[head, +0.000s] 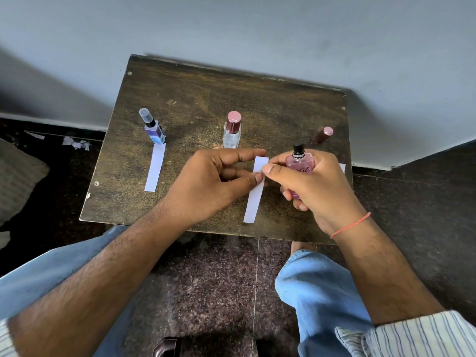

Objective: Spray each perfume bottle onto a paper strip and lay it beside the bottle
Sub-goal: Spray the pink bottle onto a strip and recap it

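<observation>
Worn wooden table (pixel 195 99) against grey wall (pixel 231 27), dark speckled floor (pixel 206 284).

Sleeves: white blue-striped shirt cuffs (pixel 422 336), pushed up well behind the hands
Right wrist: thin orange thread band (pixel 350 225)
Legs: light blue denim jeans (pixel 327 295)

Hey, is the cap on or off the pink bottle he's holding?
Off. The pink bottle in the right hand shows its bare black sprayer on top, and a loose pink-topped cap lies on the table behind it.
</observation>
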Demonstrator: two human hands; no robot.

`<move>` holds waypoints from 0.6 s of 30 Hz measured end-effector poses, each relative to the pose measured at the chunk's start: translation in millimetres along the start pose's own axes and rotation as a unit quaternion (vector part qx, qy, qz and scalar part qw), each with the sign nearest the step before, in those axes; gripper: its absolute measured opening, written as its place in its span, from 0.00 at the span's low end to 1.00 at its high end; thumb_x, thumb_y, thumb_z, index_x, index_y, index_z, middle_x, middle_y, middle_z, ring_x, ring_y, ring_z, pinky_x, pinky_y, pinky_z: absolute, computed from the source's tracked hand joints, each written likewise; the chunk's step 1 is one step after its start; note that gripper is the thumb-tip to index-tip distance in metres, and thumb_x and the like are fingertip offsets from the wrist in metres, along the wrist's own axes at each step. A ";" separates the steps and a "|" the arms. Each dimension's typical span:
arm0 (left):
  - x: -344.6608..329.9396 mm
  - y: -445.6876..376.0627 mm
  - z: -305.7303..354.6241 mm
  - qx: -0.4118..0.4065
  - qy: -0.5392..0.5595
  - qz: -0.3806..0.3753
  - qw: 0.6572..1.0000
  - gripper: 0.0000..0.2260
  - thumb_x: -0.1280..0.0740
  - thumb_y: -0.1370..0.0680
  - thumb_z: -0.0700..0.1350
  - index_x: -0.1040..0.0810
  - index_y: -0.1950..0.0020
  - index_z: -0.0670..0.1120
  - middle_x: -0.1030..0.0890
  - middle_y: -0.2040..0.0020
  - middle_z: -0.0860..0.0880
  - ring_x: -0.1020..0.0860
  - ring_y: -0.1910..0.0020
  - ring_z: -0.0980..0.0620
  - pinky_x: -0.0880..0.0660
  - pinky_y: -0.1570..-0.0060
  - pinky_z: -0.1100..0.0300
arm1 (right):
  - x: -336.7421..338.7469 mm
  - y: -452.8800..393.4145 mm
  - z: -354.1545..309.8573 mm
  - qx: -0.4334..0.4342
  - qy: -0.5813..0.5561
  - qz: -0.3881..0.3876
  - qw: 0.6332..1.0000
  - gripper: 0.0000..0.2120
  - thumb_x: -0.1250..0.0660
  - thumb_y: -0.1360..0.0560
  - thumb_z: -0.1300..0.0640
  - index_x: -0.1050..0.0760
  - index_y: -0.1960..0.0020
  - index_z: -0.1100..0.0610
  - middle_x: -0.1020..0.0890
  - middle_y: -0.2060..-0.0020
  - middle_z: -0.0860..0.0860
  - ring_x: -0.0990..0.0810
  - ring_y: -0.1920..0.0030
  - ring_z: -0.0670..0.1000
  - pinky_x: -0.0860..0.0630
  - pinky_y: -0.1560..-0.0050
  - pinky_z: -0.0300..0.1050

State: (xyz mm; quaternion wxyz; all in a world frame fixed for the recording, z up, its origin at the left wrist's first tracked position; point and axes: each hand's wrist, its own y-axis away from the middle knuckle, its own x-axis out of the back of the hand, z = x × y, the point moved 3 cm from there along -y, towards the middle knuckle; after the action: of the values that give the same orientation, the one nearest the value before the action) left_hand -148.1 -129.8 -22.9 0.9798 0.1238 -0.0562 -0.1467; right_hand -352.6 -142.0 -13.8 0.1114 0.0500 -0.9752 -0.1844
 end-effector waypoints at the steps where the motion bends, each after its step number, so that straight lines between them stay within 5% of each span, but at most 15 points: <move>1: 0.1 0.2 -0.9 0.004 -0.006 0.000 1.000 0.18 0.24 0.19 0.42 0.17 0.29 0.52 0.09 0.55 0.49 0.28 0.74 0.56 0.28 0.72 0.63 | 1.3 -1.8 1.8 -0.003 0.004 0.006 1.000 0.02 0.21 0.24 0.55 0.12 0.55 0.53 0.25 0.71 0.58 0.30 0.69 0.57 0.40 0.73 0.41; 4: 2.6 1.8 -3.7 -0.005 -0.067 0.024 0.997 0.16 0.23 0.19 0.45 0.15 0.31 0.52 0.09 0.53 0.53 0.21 0.73 0.56 0.25 0.67 0.63 | 10.2 -8.5 6.9 -0.008 0.014 0.046 0.999 0.05 0.21 0.24 0.57 0.13 0.54 0.58 0.25 0.72 0.54 0.28 0.73 0.52 0.40 0.74 0.39; 8: 6.9 6.9 -1.2 -0.031 -0.120 0.052 0.991 0.14 0.22 0.20 0.48 0.13 0.35 0.52 0.09 0.53 0.57 0.11 0.51 0.62 0.17 0.46 0.59 | 25.0 -18.4 10.2 -0.008 0.067 0.093 0.993 0.05 0.22 0.25 0.54 0.13 0.58 0.55 0.24 0.74 0.51 0.27 0.73 0.51 0.37 0.74 0.39; 14: 8.0 10.5 6.9 -0.051 -0.131 0.029 0.990 0.13 0.22 0.21 0.48 0.12 0.37 0.50 0.09 0.56 0.59 0.12 0.50 0.64 0.16 0.41 0.57 | 35.2 -28.9 16.0 0.003 0.184 0.139 0.973 0.12 0.24 0.29 0.47 0.14 0.59 0.57 0.18 0.73 0.53 0.23 0.71 0.52 0.28 0.68 0.46; 18: 10.7 11.6 5.2 -0.051 -0.124 0.022 0.991 0.13 0.22 0.21 0.49 0.13 0.36 0.50 0.10 0.58 0.58 0.13 0.56 0.66 0.20 0.52 0.69 | 35.9 -30.3 12.5 0.017 0.243 0.168 0.955 0.14 0.25 0.30 0.45 0.16 0.62 0.57 0.17 0.72 0.50 0.18 0.68 0.57 0.19 0.60 0.54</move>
State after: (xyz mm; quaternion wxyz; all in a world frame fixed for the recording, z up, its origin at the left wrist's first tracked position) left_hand -135.5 -123.4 -14.1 0.9733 0.0533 -0.1725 -0.1417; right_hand -388.7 -170.7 -29.2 0.3739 -0.0696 -0.9159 -0.1283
